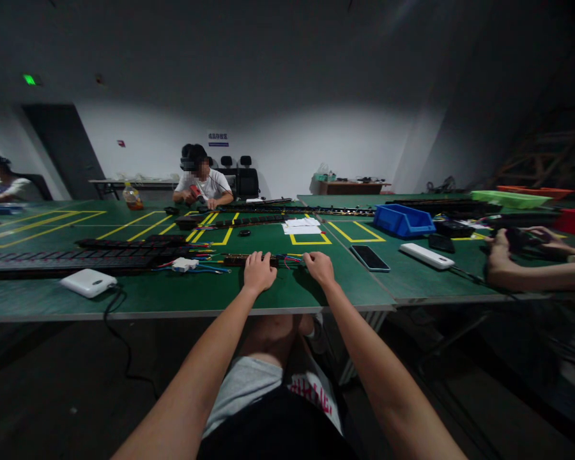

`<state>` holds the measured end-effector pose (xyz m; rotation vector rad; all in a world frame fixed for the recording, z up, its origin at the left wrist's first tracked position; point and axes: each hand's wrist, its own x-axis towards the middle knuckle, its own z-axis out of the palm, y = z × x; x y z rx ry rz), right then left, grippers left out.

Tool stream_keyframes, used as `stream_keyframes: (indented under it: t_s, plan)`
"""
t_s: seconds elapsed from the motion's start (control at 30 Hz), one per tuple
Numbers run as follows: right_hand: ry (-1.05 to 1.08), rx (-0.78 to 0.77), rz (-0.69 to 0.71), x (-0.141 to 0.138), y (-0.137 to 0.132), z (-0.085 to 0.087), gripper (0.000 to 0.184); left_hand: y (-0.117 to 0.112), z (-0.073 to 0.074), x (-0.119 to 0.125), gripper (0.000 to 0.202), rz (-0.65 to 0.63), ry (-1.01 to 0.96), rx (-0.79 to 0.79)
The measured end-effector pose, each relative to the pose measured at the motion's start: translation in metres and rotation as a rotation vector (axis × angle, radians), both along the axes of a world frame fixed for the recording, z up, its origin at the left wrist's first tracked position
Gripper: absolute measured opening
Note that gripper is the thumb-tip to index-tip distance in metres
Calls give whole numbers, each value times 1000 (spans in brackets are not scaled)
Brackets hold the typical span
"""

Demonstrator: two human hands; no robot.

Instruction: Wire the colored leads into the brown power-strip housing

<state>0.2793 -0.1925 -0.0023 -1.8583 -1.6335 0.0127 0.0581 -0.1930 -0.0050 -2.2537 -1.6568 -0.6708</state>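
Observation:
On the green table, a short black cable chain (pixel 234 259) lies lengthwise with coloured wires (pixel 291 259) coming out of its right end. My left hand (pixel 259 271) is closed over the right part of this chain, fingers curled round its top. Just to the right, my right hand (pixel 319 267) pinches the free ends of the wires; its fingertips hide the tips. Further left, longer black cable chains (pixel 134 252) lie side by side, with loose coloured wires and a white connector (pixel 184 264) at their right ends.
A phone (pixel 370 258) and a white power bank (pixel 426 255) lie to the right, another power bank (pixel 89 282) to the left. Beyond are white papers (pixel 301 226) and a blue bin (pixel 403 220). A co-worker's hands (pixel 517 246) work at right; another person (pixel 204 179) sits opposite.

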Motion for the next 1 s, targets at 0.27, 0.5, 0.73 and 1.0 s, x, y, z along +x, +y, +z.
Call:
stream_keyframes:
  t_s: [0.27,0.5,0.73,1.0]
  plan:
    - [19,-36,-71,-1,-4,4,46,0,0,0,52,-2,-4,-1]
    - [-7,-62,-98,-2,-6,4,45,1,0,0,53,-5,-2,-5]
    - [80,49,6,2,2,-1,37,0,1,0,53,-3,-2,-9]
    - [107,85,-12,3,4,-3,34,-2,2,1,52,-6,-20,-18]
